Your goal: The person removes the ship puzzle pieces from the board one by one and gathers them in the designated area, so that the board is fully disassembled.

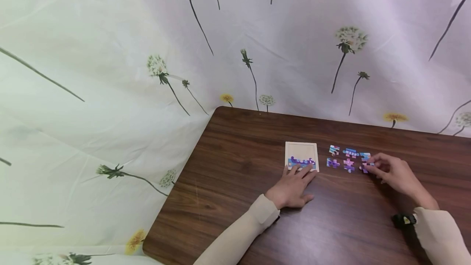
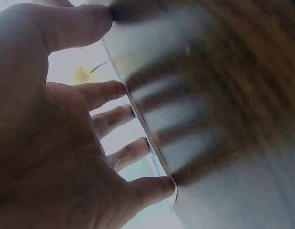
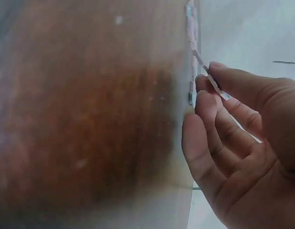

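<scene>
A white square puzzle tray (image 1: pixel 301 144) lies on the table, its bottom strip filled by joined blue and purple pieces (image 1: pixel 301 162) and its upper part bare. My left hand (image 1: pixel 293 189) rests with spread, fairly straight fingers on the tray's near edge. In the left wrist view, the fingertips (image 2: pixel 138 149) line up along that thin edge. To the right, my right hand (image 1: pixel 399 175) pinches a purple jigsaw piece (image 1: pixel 364 168) between thumb and index finger. The right wrist view shows this jigsaw piece (image 3: pixel 215 85) edge-on and tilted, with the other fingers curled below.
Between the tray and my right hand lie several loose jigsaw pieces in two rows, among them a striped piece (image 1: pixel 334 150), a blue piece (image 1: pixel 351 153) and a pink-purple piece (image 1: pixel 348 165). The brown wooden table (image 1: pixel 235 150) meets a flower-printed cloth (image 1: pixel 301 52) behind and at left.
</scene>
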### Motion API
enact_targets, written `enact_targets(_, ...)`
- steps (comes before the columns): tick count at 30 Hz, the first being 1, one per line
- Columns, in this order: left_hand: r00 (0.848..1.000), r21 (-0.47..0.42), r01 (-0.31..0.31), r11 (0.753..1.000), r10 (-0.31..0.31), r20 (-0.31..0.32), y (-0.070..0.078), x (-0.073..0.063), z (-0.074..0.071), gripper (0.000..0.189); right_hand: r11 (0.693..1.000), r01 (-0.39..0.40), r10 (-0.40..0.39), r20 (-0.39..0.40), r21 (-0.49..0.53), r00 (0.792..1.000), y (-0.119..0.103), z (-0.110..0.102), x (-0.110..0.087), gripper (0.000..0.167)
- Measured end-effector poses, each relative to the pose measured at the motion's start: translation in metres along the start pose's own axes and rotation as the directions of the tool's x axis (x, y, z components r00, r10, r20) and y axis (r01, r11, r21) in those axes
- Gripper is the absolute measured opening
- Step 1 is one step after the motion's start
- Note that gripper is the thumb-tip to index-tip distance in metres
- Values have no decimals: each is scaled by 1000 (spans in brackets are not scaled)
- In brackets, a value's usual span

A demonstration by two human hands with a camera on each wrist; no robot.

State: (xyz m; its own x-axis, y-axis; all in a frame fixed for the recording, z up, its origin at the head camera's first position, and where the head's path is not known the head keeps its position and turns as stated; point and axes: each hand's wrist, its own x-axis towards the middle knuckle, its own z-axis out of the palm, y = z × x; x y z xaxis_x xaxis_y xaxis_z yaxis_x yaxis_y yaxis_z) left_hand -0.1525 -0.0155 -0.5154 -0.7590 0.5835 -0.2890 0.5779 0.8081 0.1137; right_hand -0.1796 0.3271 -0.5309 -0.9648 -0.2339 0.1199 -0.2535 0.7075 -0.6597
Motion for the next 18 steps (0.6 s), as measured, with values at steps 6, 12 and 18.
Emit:
enact_targets(6, 1000, 0, -2, 1000, 2, -1, 0, 0, -2, 75, 998, 3, -5, -18, -68, 1000, 1, 1, 0, 10)
enact_targets(12, 1000, -6, -1, 1000, 1, -5, 0, -2, 0, 74, 995, 9, -11, -28, -97, 1000, 1, 3, 2, 11)
enact_targets(18, 1000, 28, 11, 1000, -11, 4, 2, -2, 2, 74, 991, 15, -21, -44, -134, 999, 2, 4, 1, 13)
